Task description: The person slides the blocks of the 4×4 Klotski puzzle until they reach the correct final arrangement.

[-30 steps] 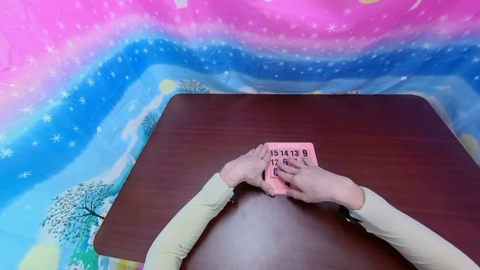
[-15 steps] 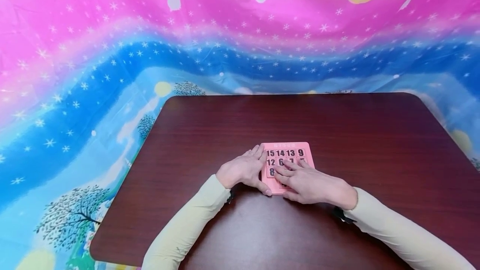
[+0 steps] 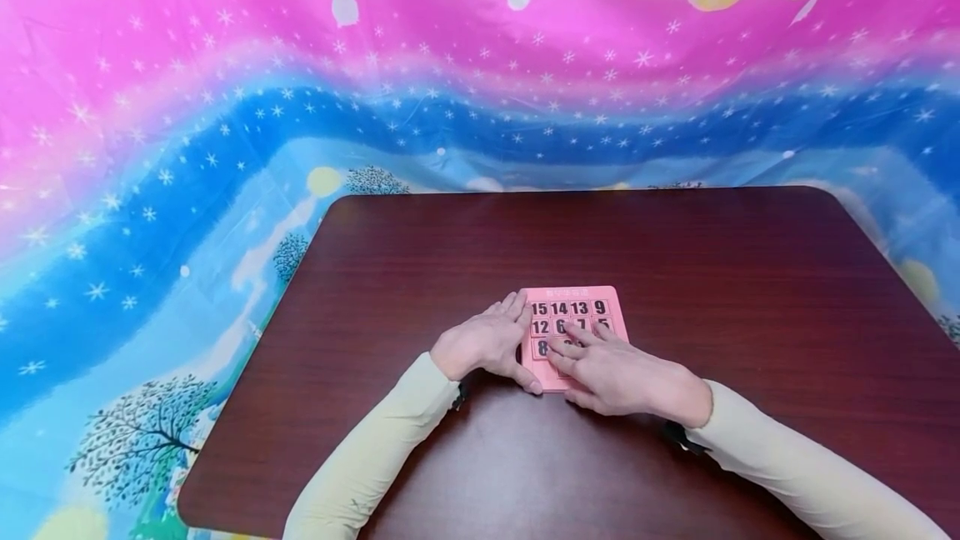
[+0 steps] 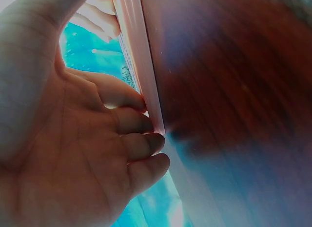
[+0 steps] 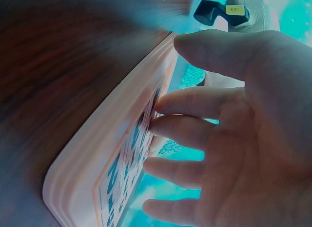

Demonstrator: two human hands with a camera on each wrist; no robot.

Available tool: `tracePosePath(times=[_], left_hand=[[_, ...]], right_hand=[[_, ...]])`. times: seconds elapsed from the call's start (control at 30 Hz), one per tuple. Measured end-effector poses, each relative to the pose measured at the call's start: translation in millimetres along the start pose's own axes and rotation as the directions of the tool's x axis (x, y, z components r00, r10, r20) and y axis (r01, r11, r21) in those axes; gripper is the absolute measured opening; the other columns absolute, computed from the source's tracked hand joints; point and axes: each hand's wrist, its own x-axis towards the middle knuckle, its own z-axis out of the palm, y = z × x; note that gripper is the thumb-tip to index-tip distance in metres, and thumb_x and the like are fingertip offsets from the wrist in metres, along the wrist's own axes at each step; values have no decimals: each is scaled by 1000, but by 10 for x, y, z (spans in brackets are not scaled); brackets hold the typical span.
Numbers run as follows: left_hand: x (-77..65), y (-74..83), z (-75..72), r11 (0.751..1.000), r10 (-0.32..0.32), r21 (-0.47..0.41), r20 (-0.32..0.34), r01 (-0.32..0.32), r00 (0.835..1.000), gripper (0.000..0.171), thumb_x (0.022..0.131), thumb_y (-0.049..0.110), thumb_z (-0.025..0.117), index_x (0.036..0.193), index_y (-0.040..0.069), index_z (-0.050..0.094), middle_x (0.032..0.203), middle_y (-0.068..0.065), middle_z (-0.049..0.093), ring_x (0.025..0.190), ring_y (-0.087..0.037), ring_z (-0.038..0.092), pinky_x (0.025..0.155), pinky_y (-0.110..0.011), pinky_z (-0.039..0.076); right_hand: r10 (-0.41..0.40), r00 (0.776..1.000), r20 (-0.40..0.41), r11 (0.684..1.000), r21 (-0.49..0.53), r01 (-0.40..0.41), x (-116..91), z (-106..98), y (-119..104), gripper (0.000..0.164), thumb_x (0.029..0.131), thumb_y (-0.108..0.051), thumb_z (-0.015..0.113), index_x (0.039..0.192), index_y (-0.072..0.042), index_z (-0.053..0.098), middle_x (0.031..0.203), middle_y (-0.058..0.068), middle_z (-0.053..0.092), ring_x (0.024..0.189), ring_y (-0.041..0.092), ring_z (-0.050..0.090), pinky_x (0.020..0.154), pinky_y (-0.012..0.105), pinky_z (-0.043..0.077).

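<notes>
A pink sliding number puzzle (image 3: 536, 369) lies flat on the table in the head view, black numbers on its tiles. My left hand (image 3: 486, 343) rests against its left side, fingers extended toward the far corner and thumb at the near left corner. In the left wrist view, the fingertips (image 4: 155, 144) touch the puzzle's side wall. My right hand (image 3: 618, 372) lies over the lower right tiles and hides several. In the right wrist view, two fingertips (image 5: 158, 107) of this hand touch the tiles, other fingers stand off, and the thumb (image 5: 195, 44) meets the frame's edge.
The dark brown wooden table (image 3: 420, 257) extends around the puzzle on all sides. Behind it hangs a pink and blue printed cloth (image 3: 480, 90). Pale sleeves (image 3: 375, 440) cover both forearms, and a dark wrist device (image 5: 219, 13) shows in the right wrist view.
The right fingers have shifted slightly over the tiles, and a bit more of the right column shows. My left hand stays at the puzzle's left edge. The head view has shifted a little.
</notes>
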Motion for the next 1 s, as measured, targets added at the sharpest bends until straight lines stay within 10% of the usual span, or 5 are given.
tracePosePath(times=[1.0], left_hand=[[13,5,17,1000,-15,4,-9,15,1000,131,67,75,72,157,2,12,166,-17,3,154,-27,8,127,-35,16]], right_hand=[[-78,996,-31,993,-94,75,-68,3,-128,60,90,-39,66,139,-6,55,146,14,53,140,40,41,108,67,36]])
